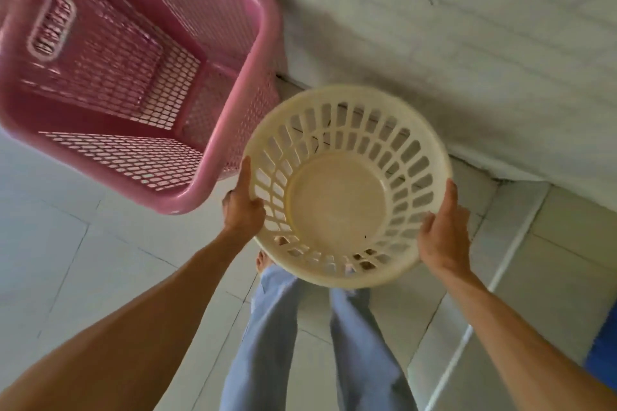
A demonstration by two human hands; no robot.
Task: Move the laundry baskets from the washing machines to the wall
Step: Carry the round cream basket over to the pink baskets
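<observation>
A round cream laundry basket [337, 207] with slotted sides is held above the floor, close to the white wall [467, 43]. My left hand [242, 207] grips its left rim and my right hand [445, 230] grips its right rim. The basket is empty. A large pink rectangular laundry basket [133, 77], also empty, stands on the floor against the wall, just left of the cream one.
Pale floor tiles [66, 243] spread to the left and below. My legs in light blue trousers [267, 344] are under the basket. A blue object [606, 344] shows at the right edge. A white strip [500, 277] runs along the floor on the right.
</observation>
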